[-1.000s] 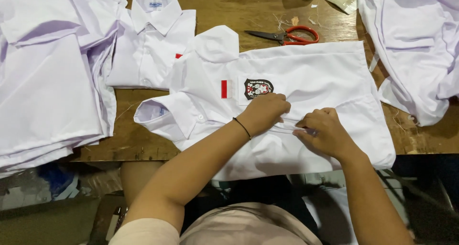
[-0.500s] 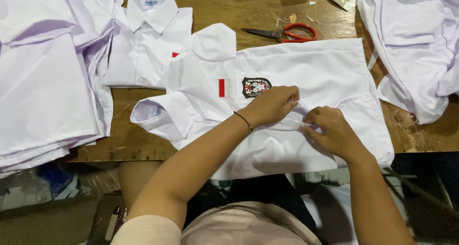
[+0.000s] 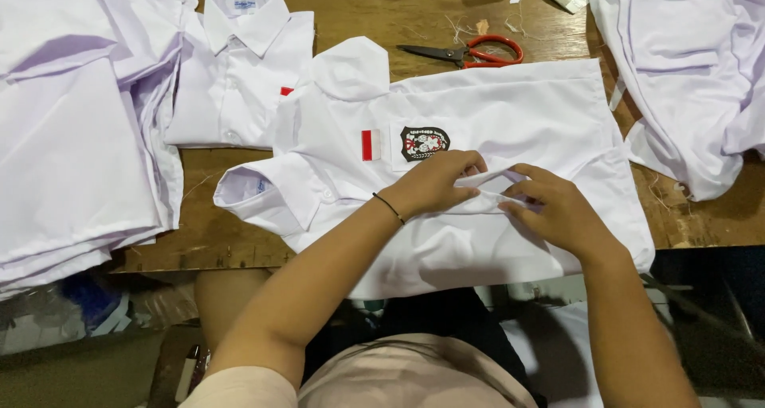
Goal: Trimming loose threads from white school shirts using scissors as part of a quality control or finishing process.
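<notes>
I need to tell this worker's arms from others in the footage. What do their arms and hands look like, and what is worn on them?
Both arms are bare from above the elbow down; no gloves, no rings that I can see. The left hand has a thin dark band around its wrist. The right hand and its wrist are unadorned. A pale pink short sleeve shows at the left shoulder.

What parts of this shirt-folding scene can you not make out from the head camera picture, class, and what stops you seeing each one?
- Head view: the white short-sleeved shirt with the dark chest badge is covered under the left hand and right hand.
- Head view: the pinching fingers curl into a fabric fold; the contact is hidden.
- Head view: the pile of white garments is cut off by the right edge.
- Head view: the red-handled scissors blade tips are too small.
</notes>
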